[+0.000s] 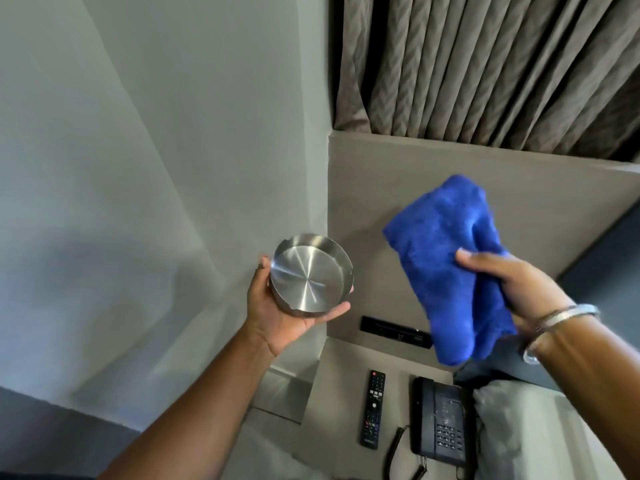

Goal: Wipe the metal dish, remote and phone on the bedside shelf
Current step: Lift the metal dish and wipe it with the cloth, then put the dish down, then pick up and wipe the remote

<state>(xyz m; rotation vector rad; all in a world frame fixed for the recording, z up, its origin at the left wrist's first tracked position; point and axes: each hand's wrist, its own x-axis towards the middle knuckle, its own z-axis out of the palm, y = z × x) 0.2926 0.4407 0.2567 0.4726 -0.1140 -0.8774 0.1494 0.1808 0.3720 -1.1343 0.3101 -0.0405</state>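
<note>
On the bedside shelf (pixel 332 393), lowest and nearest in the head view: one black remote (pixel 372 409), lying flat, long axis running from near edge to back panel, the red power button at the far end; its key labels are too small to read. Just right of it, apart, one black phone (pixel 439 420), handset resting in its cradle on the left side, keypad toward the near end, long axis parallel to the remote. A coiled cord (pixel 394 452) trails between the two at the shelf's near edge. A grey pillow (pixel 512 427) presses against the phone's right side and covers that part of the shelf.

Above the shelf, held clear of it: left hand (pixel 277 313), palm up, fingers curled round the wall of a round metal dish (pixel 310 273). The dish is tilted on edge, its brushed inside facing the camera, with small notches in the rim. No marking can be read on it. To the right, well apart from the dish: right hand (pixel 512 289), closed on a folded blue cloth (pixel 450 265), thumb across the front; the cloth hangs below the hand and hides part of the back panel. A metal bangle (pixel 561 320) sits on that wrist.

Behind: a black switch plate (pixel 394 332) set low in the beige back panel (pixel 398 174), writing illegible. Farther: a grey wall (pixel 156 133) at left, a pleated grey-brown curtain (pixel 485 64) above the panel.
</note>
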